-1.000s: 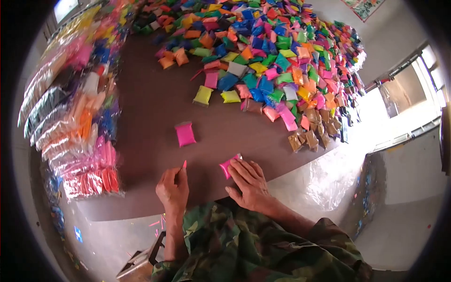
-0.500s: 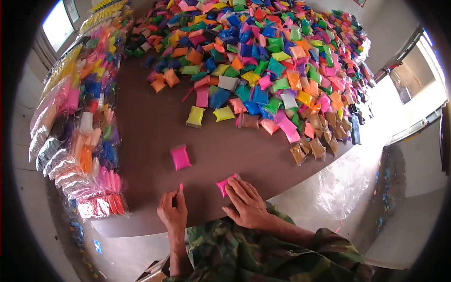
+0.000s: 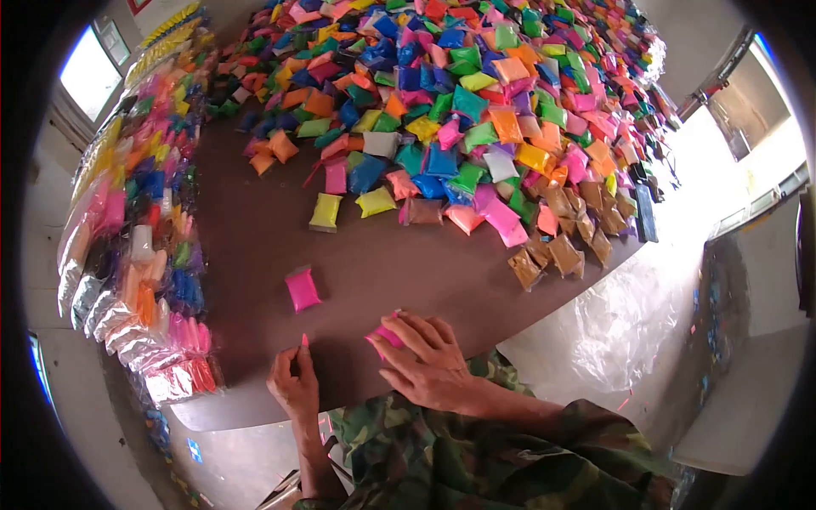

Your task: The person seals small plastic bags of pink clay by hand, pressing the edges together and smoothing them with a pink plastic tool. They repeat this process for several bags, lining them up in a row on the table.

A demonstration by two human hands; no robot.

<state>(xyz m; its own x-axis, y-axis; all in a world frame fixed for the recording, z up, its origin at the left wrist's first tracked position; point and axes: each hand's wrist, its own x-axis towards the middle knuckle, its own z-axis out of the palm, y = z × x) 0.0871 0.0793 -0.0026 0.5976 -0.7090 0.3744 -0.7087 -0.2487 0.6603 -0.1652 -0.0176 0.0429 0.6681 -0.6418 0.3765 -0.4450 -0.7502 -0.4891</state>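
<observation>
Near the table's front edge, my left hand (image 3: 294, 382) pinches a small pink piece (image 3: 305, 340) that sticks up between thumb and finger. To its right, my right hand (image 3: 425, 361) lies over a pink packet (image 3: 387, 333), its fingers spread flat and covering much of it. Another pink packet (image 3: 303, 289) rests alone on the brown table (image 3: 255, 246), beyond my left hand.
A large heap of small coloured packets (image 3: 442, 102) covers the far part of the table. Brown packets (image 3: 565, 255) lie at its right front. Stacked long clear bags (image 3: 140, 280) line the left edge. Clear plastic sheeting (image 3: 608, 340) is at the right.
The view has shifted, so the table and heap appear further left. My right hand now covers more of the pink packet, with its fingers flatter. My left hand keeps its pinch.
</observation>
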